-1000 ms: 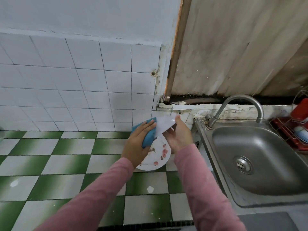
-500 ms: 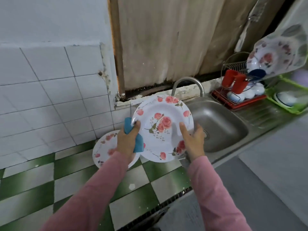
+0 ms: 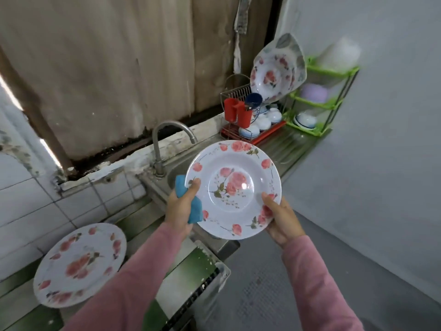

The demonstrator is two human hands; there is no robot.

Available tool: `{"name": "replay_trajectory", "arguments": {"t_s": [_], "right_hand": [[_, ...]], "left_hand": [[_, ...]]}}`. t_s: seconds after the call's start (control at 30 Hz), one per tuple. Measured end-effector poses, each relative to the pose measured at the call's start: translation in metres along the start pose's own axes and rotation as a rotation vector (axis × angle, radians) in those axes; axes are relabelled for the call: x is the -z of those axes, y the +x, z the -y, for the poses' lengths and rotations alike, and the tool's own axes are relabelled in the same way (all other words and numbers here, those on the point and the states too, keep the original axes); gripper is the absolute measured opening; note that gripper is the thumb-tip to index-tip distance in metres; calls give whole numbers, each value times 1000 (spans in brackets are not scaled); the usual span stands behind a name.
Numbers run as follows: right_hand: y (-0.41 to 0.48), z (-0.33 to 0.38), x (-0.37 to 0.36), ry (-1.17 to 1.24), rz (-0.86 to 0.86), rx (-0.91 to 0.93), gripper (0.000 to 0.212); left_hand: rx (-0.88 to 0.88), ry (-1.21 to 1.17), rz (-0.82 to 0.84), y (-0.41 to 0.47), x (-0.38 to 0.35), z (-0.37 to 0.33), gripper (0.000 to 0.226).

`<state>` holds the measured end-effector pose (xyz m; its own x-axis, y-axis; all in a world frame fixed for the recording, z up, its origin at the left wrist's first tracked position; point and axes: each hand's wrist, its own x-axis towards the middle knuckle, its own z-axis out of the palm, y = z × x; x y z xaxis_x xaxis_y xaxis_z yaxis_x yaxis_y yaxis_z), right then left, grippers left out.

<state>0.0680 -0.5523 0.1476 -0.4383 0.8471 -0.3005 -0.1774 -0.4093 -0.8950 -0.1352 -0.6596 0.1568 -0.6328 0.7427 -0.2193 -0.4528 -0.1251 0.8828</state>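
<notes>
A person in pink sleeves holds a rose-patterned plate (image 3: 232, 189) tilted up over the sink (image 3: 175, 173), its face toward them. The left hand (image 3: 177, 211) pinches the left rim, fingers also clamped on a blue sponge (image 3: 195, 211). The right hand (image 3: 282, 220) grips the lower right rim, thumb on the face. The plate looks clean, so wiping seems done; rinsing or racking seems left. A second plate (image 3: 80, 265) lies on the desk (image 3: 188, 263), apparently unwashed
</notes>
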Motion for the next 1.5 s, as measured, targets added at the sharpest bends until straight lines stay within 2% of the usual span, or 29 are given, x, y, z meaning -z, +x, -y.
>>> {"name": "replay_trajectory", "arguments": {"t_s": [0.07, 0.33, 0.47, 0.63, 0.73, 0.87, 0.93, 1.13, 1.37, 1.5], "right_hand": [[10, 18, 35, -11, -63, 30, 32], [47, 110, 177, -45, -237, 258, 18], [73, 147, 217, -25, -323, 324, 12], [117, 185, 235, -85, -345, 419, 11], [152, 202, 234, -123, -304, 509, 16], [216, 239, 218, -155, -229, 619, 21], [257, 261, 205, -181, -199, 678, 23], [376, 325, 150, -302, -72, 828, 33], [466, 350, 100, -423, 103, 902, 43], [516, 350, 76, -489, 141, 909, 40]], "left_hand": [[12, -7, 0, 11, -36, 15, 33], [87, 6, -10, 56, -199, 83, 39], [79, 10, 27, 69, -269, 102, 44], [65, 27, 8, 110, -331, 107, 41], [10, 29, -40, 148, -358, 104, 34], [-119, 59, -112, 209, -396, 82, 12], [-195, 66, -141, 244, -415, 64, 10], [-407, 86, -281, 336, -458, 8, 18], [-467, 68, -436, 408, -469, -10, 13], [-494, 108, -530, 437, -469, -13, 39]]}}
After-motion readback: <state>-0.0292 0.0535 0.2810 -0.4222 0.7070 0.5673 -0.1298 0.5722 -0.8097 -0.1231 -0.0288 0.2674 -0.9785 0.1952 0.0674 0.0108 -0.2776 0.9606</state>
